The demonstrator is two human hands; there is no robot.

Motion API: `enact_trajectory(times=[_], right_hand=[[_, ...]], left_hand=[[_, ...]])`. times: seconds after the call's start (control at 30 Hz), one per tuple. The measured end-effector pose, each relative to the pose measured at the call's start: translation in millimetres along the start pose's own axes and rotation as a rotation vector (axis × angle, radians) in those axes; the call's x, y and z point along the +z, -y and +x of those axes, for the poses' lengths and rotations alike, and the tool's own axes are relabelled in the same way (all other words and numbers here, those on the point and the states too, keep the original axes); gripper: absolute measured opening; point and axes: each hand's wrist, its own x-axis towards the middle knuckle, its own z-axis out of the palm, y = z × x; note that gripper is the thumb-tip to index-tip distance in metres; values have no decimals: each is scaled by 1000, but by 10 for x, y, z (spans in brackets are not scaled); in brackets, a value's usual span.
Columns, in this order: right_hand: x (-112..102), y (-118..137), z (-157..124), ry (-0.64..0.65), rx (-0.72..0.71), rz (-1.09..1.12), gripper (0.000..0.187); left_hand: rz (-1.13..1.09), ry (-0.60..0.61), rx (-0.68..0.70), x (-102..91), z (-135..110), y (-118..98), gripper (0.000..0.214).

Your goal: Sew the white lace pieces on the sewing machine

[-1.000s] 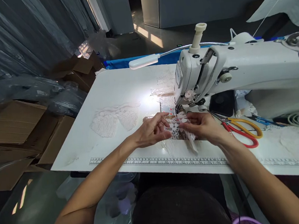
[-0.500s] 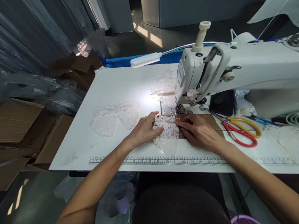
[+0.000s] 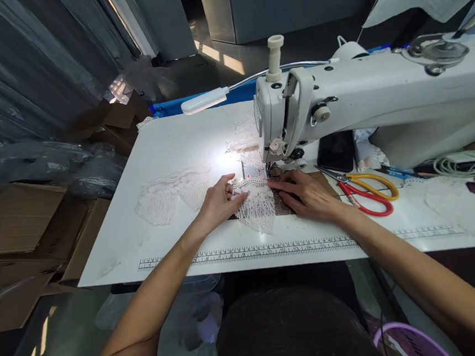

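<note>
A white lace piece (image 3: 257, 212) with a scalloped top edge lies under the presser foot area of a white sewing machine (image 3: 270, 103), partly over a brown strip (image 3: 284, 207). My left hand (image 3: 218, 199) rests at its left side, thumb on the lace and index finger spread apart near the top edge. At the right side, my right hand (image 3: 305, 194) lies over the brown strip, its stretched index fingertip touching the lace edge close to the presser foot (image 3: 268, 170). The needle tip is too small to make out.
Another lace piece (image 3: 160, 198) lies to the left. Red-and-yellow-handled scissors (image 3: 365, 189), a black phone (image 3: 335, 151) and a coiled cord (image 3: 469, 163) are right. A lamp (image 3: 204, 100) lights the table. Cardboard boxes (image 3: 20, 219) stand left; a purple basket (image 3: 413, 334) is below.
The view has turned slightly, shifting the machine and table leftward in the picture. Both hands remain at the lace, with the right index fingertip now nearer its top edge.
</note>
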Motion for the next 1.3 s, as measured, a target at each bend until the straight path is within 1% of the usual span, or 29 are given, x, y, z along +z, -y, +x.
enact_trajectory(times=[0.2,0.4,0.57,0.7,0.83,1.03,1.13,1.2,1.23,1.3], right_hand=[[58,27,-7,-27,1,-44,37],[56,62,-18,-14,15,-75,38],[68,73,-27,-8,36,-95,39],[25,65,-53,1,43,-33,41],[-63,72,-93,62,-3,45,39],[-94,101,-105,99,-10,7,35],[-85,111,-104,100,-8,2,34],[-82,114,-107,97,-2,-8,34],[-80,114,-110,97,-1,-13,35],[-77,114,-115,98,-4,-21,35]], left_hand=[[-105,5,-52,9,36,5,70],[-83,84,-59,-19,-16,-69,64],[-55,68,-61,-11,-25,-93,65],[-54,65,-59,-4,-16,-74,64],[-59,66,-56,-1,-11,-61,65],[-64,70,-73,1,-10,-67,63],[-50,66,-52,-6,-12,-54,63],[-11,35,9,-11,-11,-32,58],[39,-20,59,-12,-8,-17,53],[218,-192,196,-2,6,12,39]])
